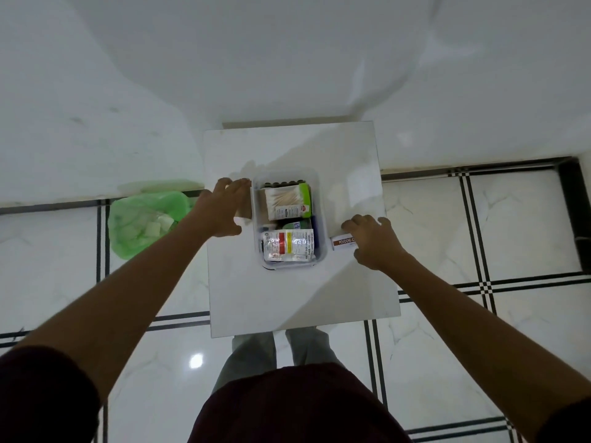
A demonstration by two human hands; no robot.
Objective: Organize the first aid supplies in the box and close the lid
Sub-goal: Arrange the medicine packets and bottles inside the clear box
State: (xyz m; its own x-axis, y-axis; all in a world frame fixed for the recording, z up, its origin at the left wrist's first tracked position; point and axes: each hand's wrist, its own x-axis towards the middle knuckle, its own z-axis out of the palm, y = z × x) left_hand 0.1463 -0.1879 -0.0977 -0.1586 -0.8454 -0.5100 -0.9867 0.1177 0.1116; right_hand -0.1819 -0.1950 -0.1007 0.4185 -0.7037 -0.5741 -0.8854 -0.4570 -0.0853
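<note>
A clear plastic box [321, 219] stands without a lid in the middle of the small white table [300, 298]. Inside it lie a cotton swab pack [286, 201], a silvery pouch with a red and yellow label [289, 246], and a green item [295, 224] between them. My left hand [224, 207] lies flat with fingers apart against the box's left wall, over something pale that I cannot make out. My right hand [374, 243] is curled around a brown and white povidone-iodine carton [342, 243] that rests on the table just right of the box.
A bin lined with a green bag [144, 219] sits on the floor left of the table. A white wall [287, 75] rises behind the table. Glossy tiled floor [479, 235] surrounds it, and my legs stand at its near edge.
</note>
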